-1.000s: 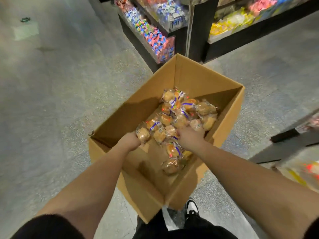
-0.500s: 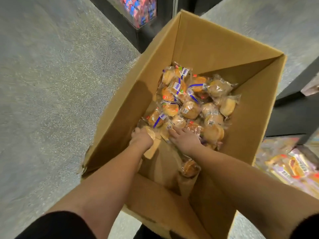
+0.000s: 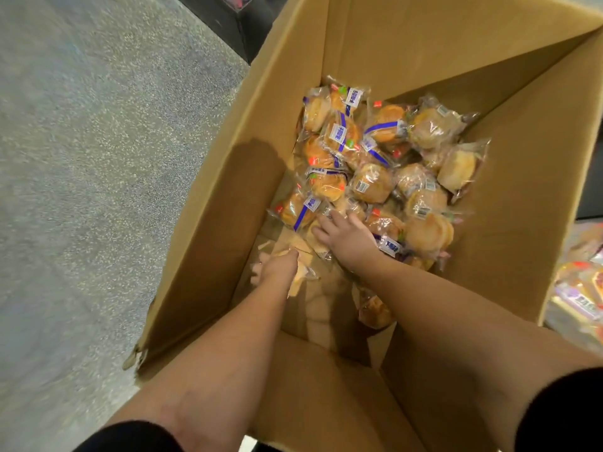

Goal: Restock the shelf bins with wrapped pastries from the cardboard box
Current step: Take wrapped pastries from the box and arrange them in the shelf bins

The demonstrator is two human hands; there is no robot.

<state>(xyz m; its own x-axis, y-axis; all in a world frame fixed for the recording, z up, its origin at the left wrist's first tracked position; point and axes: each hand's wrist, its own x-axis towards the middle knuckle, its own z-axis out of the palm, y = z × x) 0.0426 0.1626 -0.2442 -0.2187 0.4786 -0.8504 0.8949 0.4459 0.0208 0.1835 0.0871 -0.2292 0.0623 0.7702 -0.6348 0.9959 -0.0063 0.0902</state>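
head view: left hand's (image 3: 277, 267) fingers hidden

Two forearms are showing bare from the elbow down, reaching over the near wall of the cardboard box (image 3: 319, 396). The person is wearing a black top with short sleeves: the left sleeve (image 3: 130, 438) is showing left of that wall, the right sleeve (image 3: 567, 415) right of it. The left hand (image 3: 277, 267) and right hand (image 3: 346, 234) are wearing nothing.
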